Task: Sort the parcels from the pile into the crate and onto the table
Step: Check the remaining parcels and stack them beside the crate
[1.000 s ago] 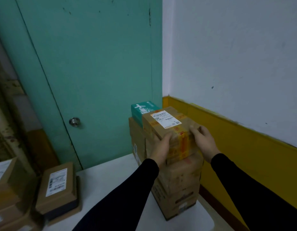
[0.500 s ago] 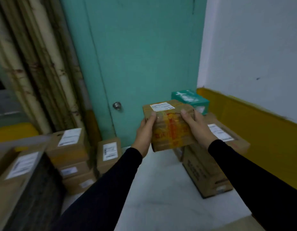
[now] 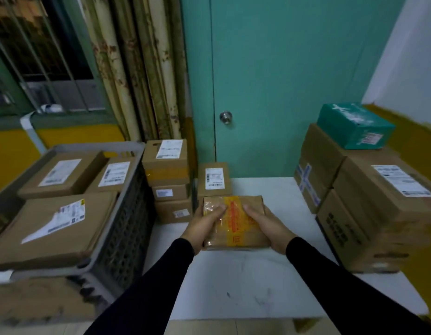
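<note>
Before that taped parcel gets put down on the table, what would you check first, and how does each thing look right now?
1. Left hand grips the taped parcel: ok.
2. Right hand grips its other side: ok.
3. Bare table in front of the parcel: ok.
4. Clear of the small labelled box behind: cannot tell, they look close.
5. Parcel already resting on the table: cannot tell.
6. Crate has room: not ok, boxes cover its top.
</note>
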`<state>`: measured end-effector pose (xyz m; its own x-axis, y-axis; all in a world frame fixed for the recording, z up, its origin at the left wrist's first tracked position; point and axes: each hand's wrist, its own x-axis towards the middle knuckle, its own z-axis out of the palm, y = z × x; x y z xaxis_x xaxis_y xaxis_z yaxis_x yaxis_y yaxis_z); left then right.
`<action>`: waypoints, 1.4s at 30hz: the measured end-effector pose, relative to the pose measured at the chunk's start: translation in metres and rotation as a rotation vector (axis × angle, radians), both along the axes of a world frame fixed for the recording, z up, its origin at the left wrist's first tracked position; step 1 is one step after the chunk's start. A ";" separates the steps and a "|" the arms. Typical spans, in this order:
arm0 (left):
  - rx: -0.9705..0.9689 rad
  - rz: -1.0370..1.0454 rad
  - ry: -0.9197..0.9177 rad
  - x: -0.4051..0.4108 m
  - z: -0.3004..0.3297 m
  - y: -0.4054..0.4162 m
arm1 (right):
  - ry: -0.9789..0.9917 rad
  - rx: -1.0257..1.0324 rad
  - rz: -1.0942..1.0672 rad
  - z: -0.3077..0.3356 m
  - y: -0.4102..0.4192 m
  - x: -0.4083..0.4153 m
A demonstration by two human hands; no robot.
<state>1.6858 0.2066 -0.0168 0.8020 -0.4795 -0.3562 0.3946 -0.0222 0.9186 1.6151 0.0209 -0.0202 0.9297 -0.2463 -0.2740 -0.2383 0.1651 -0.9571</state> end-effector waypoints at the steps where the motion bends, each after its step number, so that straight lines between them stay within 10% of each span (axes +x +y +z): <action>1: 0.000 0.007 0.031 -0.003 -0.009 0.007 | 0.034 0.020 0.012 -0.010 0.006 -0.001; 42: 0.149 -0.057 0.052 -0.041 -0.041 0.038 | 0.165 0.168 -0.022 -0.051 0.021 -0.045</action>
